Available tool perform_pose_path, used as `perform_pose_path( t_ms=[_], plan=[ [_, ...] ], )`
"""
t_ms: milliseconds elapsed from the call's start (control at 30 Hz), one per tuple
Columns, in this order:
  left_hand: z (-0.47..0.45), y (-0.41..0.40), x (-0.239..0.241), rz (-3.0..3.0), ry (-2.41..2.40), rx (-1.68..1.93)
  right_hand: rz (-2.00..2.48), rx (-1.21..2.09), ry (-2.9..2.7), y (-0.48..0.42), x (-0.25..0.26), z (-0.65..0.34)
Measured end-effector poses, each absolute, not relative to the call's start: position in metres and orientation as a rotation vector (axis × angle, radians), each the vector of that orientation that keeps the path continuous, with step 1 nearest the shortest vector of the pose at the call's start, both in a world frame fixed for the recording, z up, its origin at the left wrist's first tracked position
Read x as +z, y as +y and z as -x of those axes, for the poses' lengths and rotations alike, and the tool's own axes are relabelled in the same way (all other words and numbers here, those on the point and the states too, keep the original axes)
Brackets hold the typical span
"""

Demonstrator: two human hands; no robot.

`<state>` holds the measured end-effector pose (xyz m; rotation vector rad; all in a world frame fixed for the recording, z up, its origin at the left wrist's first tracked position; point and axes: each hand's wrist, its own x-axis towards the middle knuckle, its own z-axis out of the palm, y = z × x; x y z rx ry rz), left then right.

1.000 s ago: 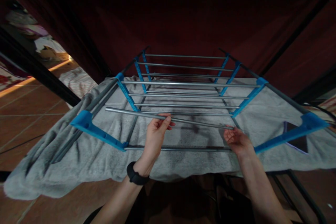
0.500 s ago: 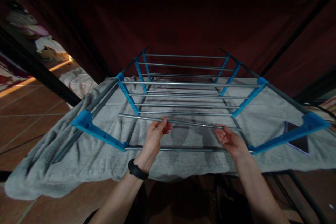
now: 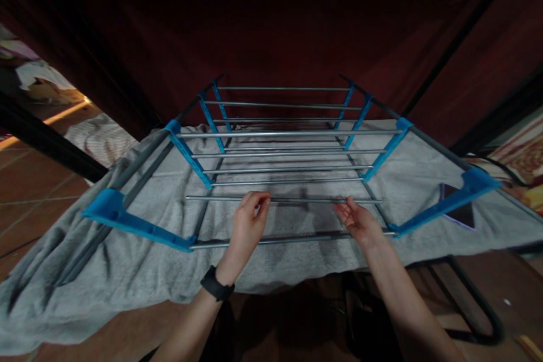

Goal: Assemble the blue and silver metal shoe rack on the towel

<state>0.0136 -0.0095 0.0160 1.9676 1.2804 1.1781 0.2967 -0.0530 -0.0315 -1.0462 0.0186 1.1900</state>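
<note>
A thin grey metal rod [image 3: 305, 200] lies level across the near part of a rack frame, with both hands on it. My left hand [image 3: 250, 218], with a black band on its wrist, pinches the rod left of its middle. Toward the right end, my right hand [image 3: 355, 218] grips it between thumb and fingers, the other fingers loosely spread. The rack has blue plastic brackets [image 3: 189, 155] joined by several grey crossbars [image 3: 288, 133]. The nearest blue brackets stand at the left [image 3: 139, 223] and right [image 3: 445, 203], linked low down by one crossbar [image 3: 297, 238].
The rack rests on a grey towel-like cloth [image 3: 139, 271]. A dark flat object with a pale edge [image 3: 460, 209] lies at the right. Behind rises a dark red panel [image 3: 271, 28]. Black metal tubing [image 3: 470, 294] shows below right, over a tiled floor [image 3: 25, 181].
The rod has gone from slanting down to the right to nearly level, its left end lower. The whole view has shifted, so the rack appears further left. Both hands stay on the rod.
</note>
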Motion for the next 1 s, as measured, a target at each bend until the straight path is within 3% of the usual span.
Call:
perform_pose_path(
  t_ms=[200,533,1000],
  plan=[
    [-0.011,-0.011,0.006,-2.65,1.237,0.834,1.028,1.194,-0.009,-0.053,-0.035,-0.296],
    [-0.002,0.001,-0.016,-2.814,1.29,0.389,1.006,1.199,-0.095,-0.054,-0.035,-0.292],
    [0.004,0.004,-0.015,-2.733,1.119,0.454,0.926,1.174,-0.251,-0.064,-0.003,-0.297]
  ],
)
